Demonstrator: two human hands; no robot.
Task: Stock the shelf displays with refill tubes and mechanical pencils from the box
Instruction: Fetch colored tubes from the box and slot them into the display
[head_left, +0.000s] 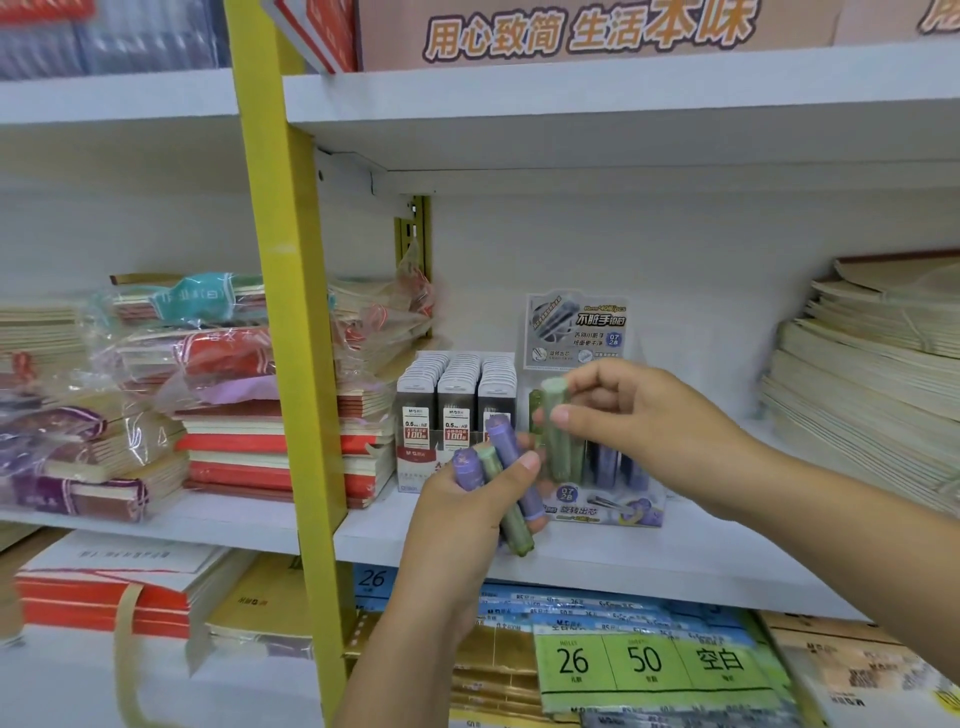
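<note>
My left hand (467, 512) grips a small bunch of refill tubes (511, 467), purple and green, in front of the shelf. My right hand (631, 410) pinches one green refill tube (558, 431) upright, just above the clear display stand (605, 512). The stand holds several purple and green tubes and has a printed backing card (576, 327). Left of it stands a grey display box of lead cases (454, 410), filled in three rows. The box named in the task is not in view.
A yellow upright post (288, 312) divides the white shelf (649, 556). Wrapped notebook stacks (223, 395) lie left, cream paper stacks (872, 374) right. Loose-leaf packs (644, 660) fill the shelf below.
</note>
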